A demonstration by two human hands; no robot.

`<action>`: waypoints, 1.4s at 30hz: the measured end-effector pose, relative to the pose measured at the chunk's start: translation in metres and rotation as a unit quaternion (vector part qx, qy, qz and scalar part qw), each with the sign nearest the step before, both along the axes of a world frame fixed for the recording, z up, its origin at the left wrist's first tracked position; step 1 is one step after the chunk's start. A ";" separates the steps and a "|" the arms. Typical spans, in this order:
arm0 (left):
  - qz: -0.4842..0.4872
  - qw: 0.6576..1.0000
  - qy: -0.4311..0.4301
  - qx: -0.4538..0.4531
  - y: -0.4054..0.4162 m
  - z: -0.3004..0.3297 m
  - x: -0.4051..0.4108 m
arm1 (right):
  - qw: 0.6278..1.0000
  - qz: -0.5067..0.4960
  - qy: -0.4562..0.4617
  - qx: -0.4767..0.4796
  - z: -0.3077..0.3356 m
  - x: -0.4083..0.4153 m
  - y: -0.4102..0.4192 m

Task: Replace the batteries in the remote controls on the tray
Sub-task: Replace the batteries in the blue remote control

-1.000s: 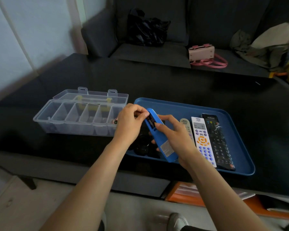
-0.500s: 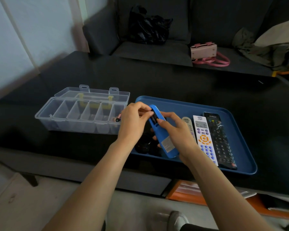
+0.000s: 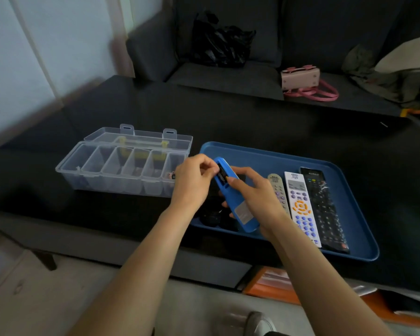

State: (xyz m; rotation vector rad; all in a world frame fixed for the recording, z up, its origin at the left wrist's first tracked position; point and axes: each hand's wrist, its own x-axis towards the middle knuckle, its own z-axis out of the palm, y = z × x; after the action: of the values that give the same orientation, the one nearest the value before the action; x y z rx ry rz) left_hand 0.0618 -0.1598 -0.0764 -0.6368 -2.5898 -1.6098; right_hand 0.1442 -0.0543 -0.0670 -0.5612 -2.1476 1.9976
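Above the blue tray's (image 3: pixel 272 158) left end, the right hand (image 3: pixel 257 197) grips the blue remote (image 3: pixel 235 202), back up; the left hand (image 3: pixel 194 180) seems to pinch a battery (image 3: pixel 222 174) there. 3 remotes (image 3: pixel 301 204) lie on the tray's right.

A dark grey sofa (image 3: pixel 228 76) runs behind the black worktop (image 3: pixel 252 122). On its cushions sit a crumpled black plastic bag (image 3: pixel 221 48), a small pink handbag (image 3: pixel 300 78) and, far right, a heap of olive and beige clothing (image 3: pixel 393 69). Orange folders (image 3: pixel 272 282) lie on the floor.
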 end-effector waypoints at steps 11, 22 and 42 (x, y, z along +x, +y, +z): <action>0.024 0.999 0.016 0.033 0.002 -0.004 -0.010 | 0.999 0.000 -0.008 0.045 -0.002 0.001 0.001; 0.005 1.000 -0.007 0.002 0.002 -0.004 -0.014 | 0.995 -0.001 -0.021 0.096 -0.007 -0.002 0.002; -0.050 0.997 -0.053 -0.008 0.014 -0.008 -0.003 | 0.994 -0.032 -0.022 0.105 -0.012 -0.009 0.012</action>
State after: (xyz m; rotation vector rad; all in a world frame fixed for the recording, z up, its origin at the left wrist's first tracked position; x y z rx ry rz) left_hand 0.0583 -0.1453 -0.0847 -0.7115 -2.6871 -1.6981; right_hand 0.1356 -0.0426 -0.0789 -0.6354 -2.2979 1.7141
